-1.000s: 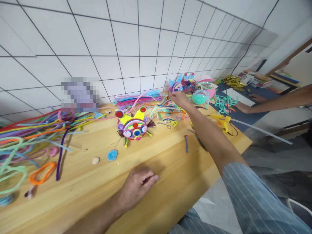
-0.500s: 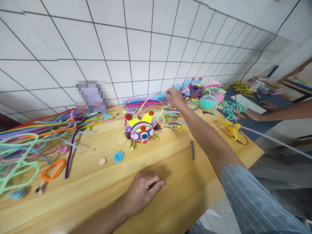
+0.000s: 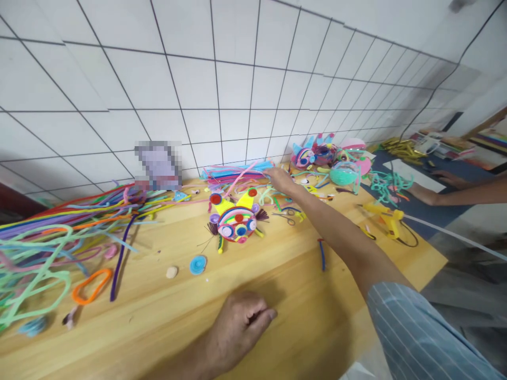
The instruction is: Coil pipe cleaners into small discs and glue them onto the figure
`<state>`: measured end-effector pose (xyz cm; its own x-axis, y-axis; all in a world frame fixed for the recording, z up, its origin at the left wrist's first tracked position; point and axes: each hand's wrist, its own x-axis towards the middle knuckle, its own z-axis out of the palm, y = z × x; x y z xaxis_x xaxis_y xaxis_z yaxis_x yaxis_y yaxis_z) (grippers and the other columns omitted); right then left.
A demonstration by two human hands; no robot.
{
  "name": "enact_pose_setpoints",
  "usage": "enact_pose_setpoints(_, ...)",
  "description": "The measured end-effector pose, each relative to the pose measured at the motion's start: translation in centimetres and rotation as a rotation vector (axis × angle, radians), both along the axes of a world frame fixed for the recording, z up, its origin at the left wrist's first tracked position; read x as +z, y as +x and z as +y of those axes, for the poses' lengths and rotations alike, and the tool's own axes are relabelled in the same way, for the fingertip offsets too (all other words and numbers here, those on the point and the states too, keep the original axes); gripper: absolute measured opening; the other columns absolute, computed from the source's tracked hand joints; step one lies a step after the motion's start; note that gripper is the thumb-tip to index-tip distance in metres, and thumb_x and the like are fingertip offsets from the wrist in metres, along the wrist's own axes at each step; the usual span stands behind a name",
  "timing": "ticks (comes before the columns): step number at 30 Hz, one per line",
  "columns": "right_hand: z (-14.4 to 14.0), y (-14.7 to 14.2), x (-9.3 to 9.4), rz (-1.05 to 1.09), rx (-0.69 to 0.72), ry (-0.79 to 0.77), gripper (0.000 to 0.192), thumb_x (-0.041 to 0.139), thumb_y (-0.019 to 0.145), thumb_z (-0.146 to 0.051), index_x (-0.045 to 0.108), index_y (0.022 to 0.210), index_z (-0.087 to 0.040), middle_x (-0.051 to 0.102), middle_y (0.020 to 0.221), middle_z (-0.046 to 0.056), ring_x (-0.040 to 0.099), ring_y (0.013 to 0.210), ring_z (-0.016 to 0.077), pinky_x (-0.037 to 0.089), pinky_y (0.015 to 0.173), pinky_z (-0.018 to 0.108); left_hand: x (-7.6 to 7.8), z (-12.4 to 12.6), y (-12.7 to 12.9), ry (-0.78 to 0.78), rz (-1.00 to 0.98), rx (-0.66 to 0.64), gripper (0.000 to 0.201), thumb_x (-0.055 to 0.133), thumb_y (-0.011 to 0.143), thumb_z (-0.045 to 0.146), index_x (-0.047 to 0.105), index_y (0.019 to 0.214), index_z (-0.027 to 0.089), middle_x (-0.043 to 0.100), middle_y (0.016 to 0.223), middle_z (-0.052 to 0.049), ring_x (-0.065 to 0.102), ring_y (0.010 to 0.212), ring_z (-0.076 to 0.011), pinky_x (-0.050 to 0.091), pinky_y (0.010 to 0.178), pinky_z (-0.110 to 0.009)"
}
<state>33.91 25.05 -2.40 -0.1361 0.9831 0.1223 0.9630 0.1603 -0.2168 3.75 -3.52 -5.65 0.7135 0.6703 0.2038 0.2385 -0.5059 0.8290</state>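
Note:
My right hand (image 3: pixel 281 180) reaches far across the wooden table (image 3: pixel 277 279) to a bundle of straight pipe cleaners (image 3: pixel 233 172) lying against the tiled wall, its fingers touching the right end of the bundle. Whether it grips a strand I cannot tell. My left hand (image 3: pixel 241 327) rests on the table near the front edge, fingers loosely curled, holding nothing. Between the hands lies a round pipe-cleaner craft face (image 3: pixel 236 219) with yellow ears and coloured spiral discs.
A large tangle of loose pipe cleaners (image 3: pixel 59 232) covers the left of the table. A blue spiral disc (image 3: pixel 197 264), small scissors (image 3: pixel 285 215) and a yellow glue gun (image 3: pixel 386 219) lie around. Finished crafts (image 3: pixel 328 155) stand at the back right. Another person's arm (image 3: pixel 455 192) rests at right.
My right hand has moved left from the finished crafts to the end of the pipe-cleaner bundle. The view has shifted slightly. My left hand stays put.

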Motion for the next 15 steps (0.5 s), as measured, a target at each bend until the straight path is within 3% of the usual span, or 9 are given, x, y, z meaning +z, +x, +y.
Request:
enact_pose_setpoints(5,1.9,1.5,1.5,0.082,-0.27,0.109,0.053,0.037,0.094,-0.009,0.072,0.132,-0.018,0.078,0.123,0.008,0.07,0.118,0.022,0.051,0.104,0.034,0.1,0.0,0.0,0.011,-0.003,0.008,0.042,0.053,0.102,0.03,0.044,0.062,0.019,0.051,0.055,0.002,0.045,0.052,-0.0099,0.032,0.054,-0.025)
enact_pose_setpoints(8,3.8,2.3,2.1,0.104,-0.389,0.104,0.047,0.04,0.095,-0.013,0.075,0.126,-0.014,0.08,0.115,0.012,0.073,0.11,0.0235,0.055,0.097,0.033,0.1,0.0,0.0,0.008,-0.009,0.01,0.043,0.053,0.103,0.031,0.044,0.063,0.019,0.051,0.056,0.002,0.045,0.052,-0.0096,0.032,0.054,-0.024)
enact_pose_setpoints(12,5.9,2.7,1.7,0.11,-0.386,0.0,0.029,0.056,0.097,-0.019,0.079,0.113,-0.013,0.08,0.099,0.013,0.074,0.099,0.0246,0.056,0.092,0.033,0.2,0.0,0.0,0.004,-0.02,0.018,0.043,0.053,0.103,0.03,0.043,0.063,0.019,0.05,0.055,0.002,0.045,0.052,-0.0095,0.032,0.054,-0.024)
enact_pose_setpoints(15,6.7,2.7,1.3,0.098,-0.352,-0.06,0.028,0.065,0.099,-0.032,0.071,0.122,-0.016,0.074,0.116,0.011,0.071,0.104,0.0236,0.059,0.092,0.04,0.2,0.1,0.2,0.005,-0.034,0.027,0.044,0.054,0.102,0.03,0.042,0.062,0.019,0.049,0.053,0.003,0.044,0.05,-0.0092,0.032,0.052,-0.024)
